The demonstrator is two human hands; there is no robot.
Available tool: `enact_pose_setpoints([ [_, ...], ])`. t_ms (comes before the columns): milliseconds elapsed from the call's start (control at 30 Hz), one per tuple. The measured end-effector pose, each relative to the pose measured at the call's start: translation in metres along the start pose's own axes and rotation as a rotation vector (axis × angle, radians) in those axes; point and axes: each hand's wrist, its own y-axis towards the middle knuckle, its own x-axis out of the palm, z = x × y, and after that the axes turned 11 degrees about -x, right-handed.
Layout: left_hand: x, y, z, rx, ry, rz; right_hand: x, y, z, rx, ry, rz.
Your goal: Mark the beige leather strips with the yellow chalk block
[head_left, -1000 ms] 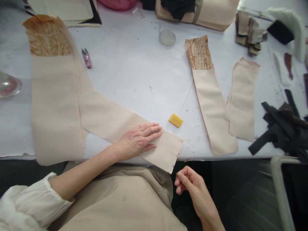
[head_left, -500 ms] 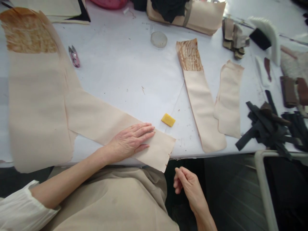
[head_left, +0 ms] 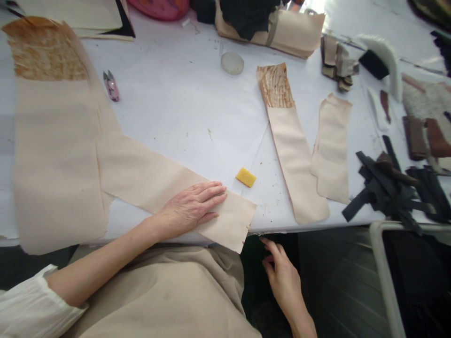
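My left hand [head_left: 197, 206] lies flat, fingers stretched, on a long pale beige strip of leather-like material [head_left: 141, 164]. The strip's ragged short end [head_left: 243, 218] juts past the table's front edge, above my lap. Just below that edge, to the right of the strip end, is my right hand [head_left: 283, 272]; its fingers are bent but apart, and I see nothing held in them. One fingertip comes close to the table edge. Beyond the strip lies a small yellow block [head_left: 245, 177]. To the left, a wide beige piece [head_left: 56, 159] with a brown-stained top end overlaps the strip.
Pink thread snips [head_left: 112, 87] and a round translucent disc [head_left: 232, 63] lie farther back. On the right are a narrow stained strip [head_left: 294, 164], a shorter beige piece [head_left: 334, 148] and black strips [head_left: 384, 188]. A pale-rimmed bin [head_left: 377, 249] stands below the table edge.
My right hand has gone from curled fingers to parted ones and shifted slightly right, a fingertip rising toward the table edge. My left hand stays put. The view has shifted slightly.
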Motion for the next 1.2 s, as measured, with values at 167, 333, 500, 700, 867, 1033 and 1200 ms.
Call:
enact_pose_setpoints([
  [167, 0.001, -0.001, -0.001, 0.006, -0.009, -0.002, -0.003, -0.001, -0.010, 0.054, 0.192, -0.043],
  [333, 0.001, 0.000, 0.000, 0.002, -0.039, 0.004, 0.000, 0.006, -0.029, 0.123, 0.607, -0.074],
  [500, 0.001, 0.000, -0.001, 0.008, -0.048, 0.006, -0.001, 0.008, -0.046, 0.140, 0.914, -0.169],
  [700, 0.000, 0.000, 0.000, -0.002, -0.037, -0.008, -0.005, 0.009, -0.056, 0.134, 0.956, -0.172],
  [867, 0.000, 0.000, 0.000, -0.005, -0.058, -0.002, 0.004, 0.009, -0.049, 0.091, 0.794, -0.079],
  [1033, 0.000, 0.000, 0.000, -0.004, -0.057, 0.005, 0.006, 0.010, -0.033, 0.060, 0.571, 0.027],
  [1200, 0.001, -0.001, -0.001, 0.002, -0.009, -0.011, -0.003, 0.005, -0.015, -0.097, 0.140, 0.002],
])
